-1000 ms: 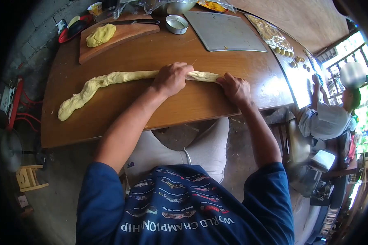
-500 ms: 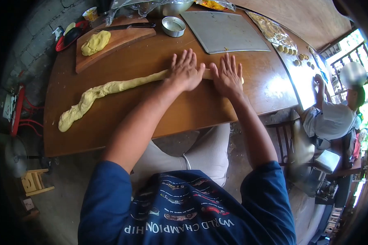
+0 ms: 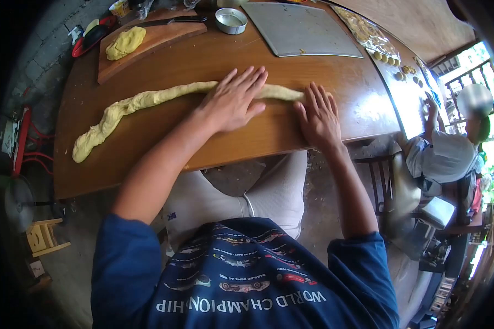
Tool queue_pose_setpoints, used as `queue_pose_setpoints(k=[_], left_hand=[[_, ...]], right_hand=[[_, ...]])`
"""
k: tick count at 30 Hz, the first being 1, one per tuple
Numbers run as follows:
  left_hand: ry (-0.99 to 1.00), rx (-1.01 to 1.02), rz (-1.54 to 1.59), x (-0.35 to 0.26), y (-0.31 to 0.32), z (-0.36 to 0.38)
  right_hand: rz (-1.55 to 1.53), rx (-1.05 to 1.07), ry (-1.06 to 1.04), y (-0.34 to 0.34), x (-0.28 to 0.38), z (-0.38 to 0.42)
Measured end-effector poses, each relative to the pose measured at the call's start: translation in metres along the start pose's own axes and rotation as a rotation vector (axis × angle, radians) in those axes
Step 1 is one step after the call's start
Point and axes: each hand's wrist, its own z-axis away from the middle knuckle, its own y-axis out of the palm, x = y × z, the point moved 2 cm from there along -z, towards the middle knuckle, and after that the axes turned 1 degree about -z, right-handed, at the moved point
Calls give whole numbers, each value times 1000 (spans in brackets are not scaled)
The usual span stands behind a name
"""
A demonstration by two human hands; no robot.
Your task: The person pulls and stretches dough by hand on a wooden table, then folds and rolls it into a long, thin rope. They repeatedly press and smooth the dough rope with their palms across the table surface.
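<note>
A long rope of pale yellow dough stretches across the wooden table, lumpy and bent at its left end, smoother and thinner toward the right. My left hand lies flat over its middle, fingers stretched out and thumb apart. At the right end my right hand rests palm down with fingers extended, covering the tip of the rope. Neither hand is wrapped around the dough.
On a wooden cutting board lie a dough lump and a knife. A round tin and a metal tray stand at the back. At right, another person sits beside several small dough balls.
My hands have moved farther apart, left hand leftward and right hand slightly right and nearer me. More of the dough rope shows between them. The view has shifted slightly.
</note>
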Motion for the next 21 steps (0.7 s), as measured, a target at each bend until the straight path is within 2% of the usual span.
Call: queue_pose_setpoints(k=[1,4,5,7,8,10,12,14,16,17,19,20,21], left_hand=[[32,16,-33,-11,-9,12],[-67,148,-50,-60,-38,37],[-36,54,-25,-69,-39,33],[41,-8,103,-74,-29,11],[45,-4,104,-65,-18,-1],[-81,-53,109,-36,6,-33],[-200,-7,119,-3,13,-58],[-278,-9,136,19,16,-76],[-389,-85,134,33,20,-87],[-391,-83,135,38,23,-92],[-357,-242,37,42,30,-94],[-314,-336,-15,41,33,-92],[-317,-341,-11,38,31,-85]], right_hand=[[4,-12,0,-10,1,16],[30,147,25,-45,20,43],[26,144,23,-47,29,36],[-137,152,-142,-39,51,19],[-334,174,-127,-10,48,4],[-236,194,-52,19,37,-39],[-149,217,30,33,27,-75],[-84,38,137,36,17,-107],[-100,-3,190,33,6,-133],[-115,-41,250,32,2,-140],[-88,-88,260,37,0,-135],[-63,-113,189,40,-2,-127],[-36,-136,114,41,-2,-119]])
